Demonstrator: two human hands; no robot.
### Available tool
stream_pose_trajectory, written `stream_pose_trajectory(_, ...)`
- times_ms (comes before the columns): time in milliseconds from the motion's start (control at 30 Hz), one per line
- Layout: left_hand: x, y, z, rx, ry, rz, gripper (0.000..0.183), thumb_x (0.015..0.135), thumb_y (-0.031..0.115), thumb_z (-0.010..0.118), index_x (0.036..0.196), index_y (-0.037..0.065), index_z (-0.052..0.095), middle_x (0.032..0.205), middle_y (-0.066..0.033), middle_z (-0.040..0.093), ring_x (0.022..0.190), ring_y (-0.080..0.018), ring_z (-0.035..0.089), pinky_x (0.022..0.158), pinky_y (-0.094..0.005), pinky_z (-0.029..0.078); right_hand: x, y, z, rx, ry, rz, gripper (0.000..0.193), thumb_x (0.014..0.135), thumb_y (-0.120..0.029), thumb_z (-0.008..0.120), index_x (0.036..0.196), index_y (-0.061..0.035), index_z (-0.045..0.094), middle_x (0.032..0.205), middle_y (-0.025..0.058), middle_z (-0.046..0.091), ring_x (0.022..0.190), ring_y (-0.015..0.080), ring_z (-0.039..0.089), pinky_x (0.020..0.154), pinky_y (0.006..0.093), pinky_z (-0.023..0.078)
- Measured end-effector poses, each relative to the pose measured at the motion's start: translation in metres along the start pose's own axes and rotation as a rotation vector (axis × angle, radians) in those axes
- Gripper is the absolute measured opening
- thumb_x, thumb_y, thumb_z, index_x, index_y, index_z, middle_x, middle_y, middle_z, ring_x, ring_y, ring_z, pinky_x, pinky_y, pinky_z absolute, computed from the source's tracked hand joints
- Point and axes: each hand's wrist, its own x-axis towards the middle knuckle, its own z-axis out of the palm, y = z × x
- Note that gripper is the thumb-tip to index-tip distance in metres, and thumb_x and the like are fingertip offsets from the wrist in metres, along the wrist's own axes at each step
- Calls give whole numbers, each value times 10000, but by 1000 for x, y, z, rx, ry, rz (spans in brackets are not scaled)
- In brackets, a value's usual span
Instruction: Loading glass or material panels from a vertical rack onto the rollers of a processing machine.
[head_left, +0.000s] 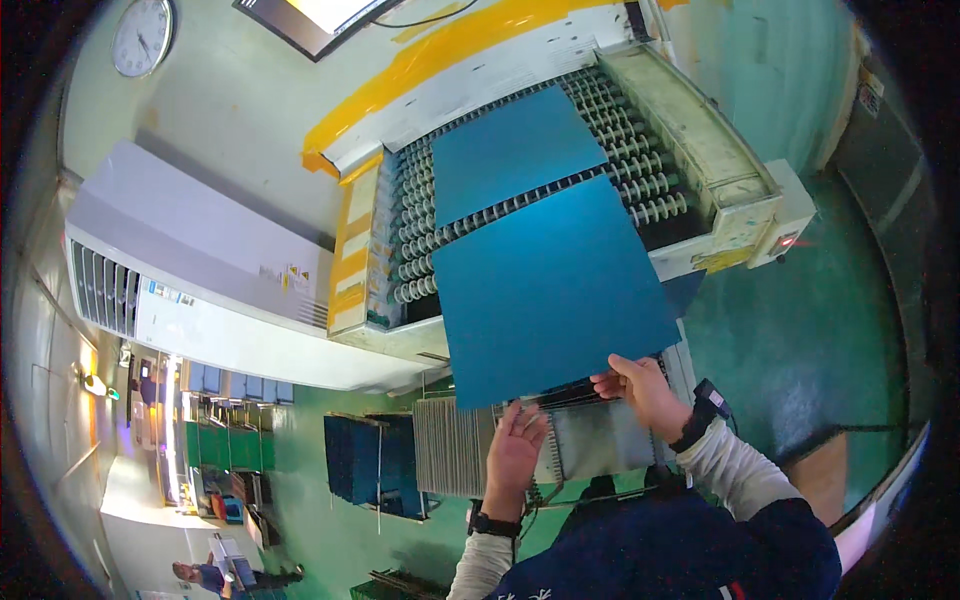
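A large flat blue panel (555,290) lies slanted, its far part over the conveyor rollers (655,187) and its near edge out toward me. My right hand (650,395) is at that near edge, thumb over the top face and fingers just below it. My left hand (517,445) is slightly below the edge farther left, palm up, fingers stretched and apart, holding nothing. A second blue panel (515,150) rests flat on the rollers farther in, beyond a narrow gap.
The conveyor's right side wall (700,130) ends in a box with a red light (785,243). A white air conditioner (200,260) stands left. Below are a ribbed rack (452,445) and a rack of dark blue panels (352,458). Another person (215,575) is at lower left.
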Motion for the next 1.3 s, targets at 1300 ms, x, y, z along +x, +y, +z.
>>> stream_pose_trajectory(1300, -35, 103, -75, 108, 97, 195, 388, 1027, 305, 376, 1255, 27, 523, 1220, -149, 603, 1130, -310, 581, 975, -431, 463, 90, -32, 0, -75, -61, -68, 243, 959, -279, 561, 1040, -51, 579, 1084, 112, 646, 897, 164, 604, 794, 284, 483)
